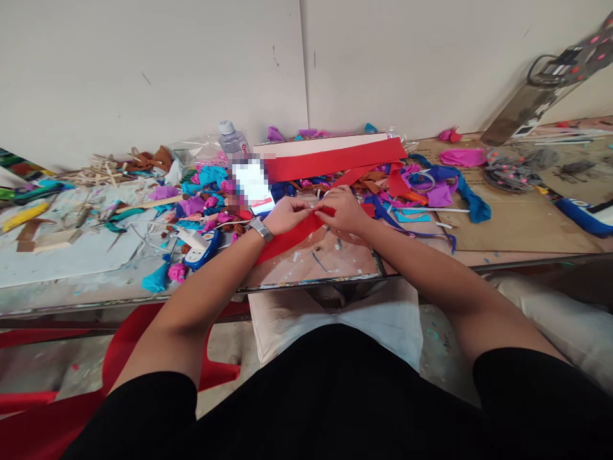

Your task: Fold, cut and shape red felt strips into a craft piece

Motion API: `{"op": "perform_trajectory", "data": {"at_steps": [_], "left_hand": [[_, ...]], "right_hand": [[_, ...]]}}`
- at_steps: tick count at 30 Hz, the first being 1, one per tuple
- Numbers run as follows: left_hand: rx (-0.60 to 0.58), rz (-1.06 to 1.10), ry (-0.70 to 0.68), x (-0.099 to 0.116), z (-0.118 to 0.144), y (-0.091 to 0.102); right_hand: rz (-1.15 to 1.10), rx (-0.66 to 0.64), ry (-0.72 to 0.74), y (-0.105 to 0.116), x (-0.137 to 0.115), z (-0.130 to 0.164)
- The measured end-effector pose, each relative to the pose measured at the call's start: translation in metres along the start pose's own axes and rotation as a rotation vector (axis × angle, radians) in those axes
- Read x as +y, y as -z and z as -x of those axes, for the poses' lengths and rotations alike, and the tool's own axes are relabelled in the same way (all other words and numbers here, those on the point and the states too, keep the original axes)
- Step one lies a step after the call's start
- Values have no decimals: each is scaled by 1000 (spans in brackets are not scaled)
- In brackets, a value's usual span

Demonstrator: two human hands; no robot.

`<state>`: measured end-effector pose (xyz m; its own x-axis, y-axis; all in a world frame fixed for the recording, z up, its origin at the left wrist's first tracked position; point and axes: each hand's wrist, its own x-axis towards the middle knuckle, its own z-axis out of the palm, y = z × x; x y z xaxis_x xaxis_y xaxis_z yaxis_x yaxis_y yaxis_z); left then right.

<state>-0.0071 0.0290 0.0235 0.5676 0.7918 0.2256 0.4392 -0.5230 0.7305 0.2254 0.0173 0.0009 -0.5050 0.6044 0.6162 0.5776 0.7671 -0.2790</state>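
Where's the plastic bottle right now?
Head view, left of centre at the back: the plastic bottle stands by the wall, beside the long red sheet.

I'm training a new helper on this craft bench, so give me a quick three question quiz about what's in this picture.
1. True or false: both hands pinch the same red fabric strip.
2. Which wrist wears the watch? A) left B) right C) neither
3. Fill in: the plastic bottle lies near the back ____.

Key
1. True. The left hand and right hand meet on the strip at the table's front edge.
2. A, the left wrist.
3. Wall. The bottle lies among the fabric scraps beside a long red sheet.
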Motion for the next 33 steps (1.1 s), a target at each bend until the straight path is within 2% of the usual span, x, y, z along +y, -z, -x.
{"op": "perform_trajectory", "data": {"at_steps": [10,15,25,33], "left_hand": [[39,-347,-163,3,8,-1],[37,-468,-181,5,8,-2],[46,-519,-216,3,8,-5],[24,-483,-183,1,7,-4]], "right_hand": [[-48,-39,-94,1,-6,-1],[-87,-49,-121,0,-4,-1],[-47,-74,-116,1,-6,-2],[-60,-80,-92,3,-3,-1]]}}
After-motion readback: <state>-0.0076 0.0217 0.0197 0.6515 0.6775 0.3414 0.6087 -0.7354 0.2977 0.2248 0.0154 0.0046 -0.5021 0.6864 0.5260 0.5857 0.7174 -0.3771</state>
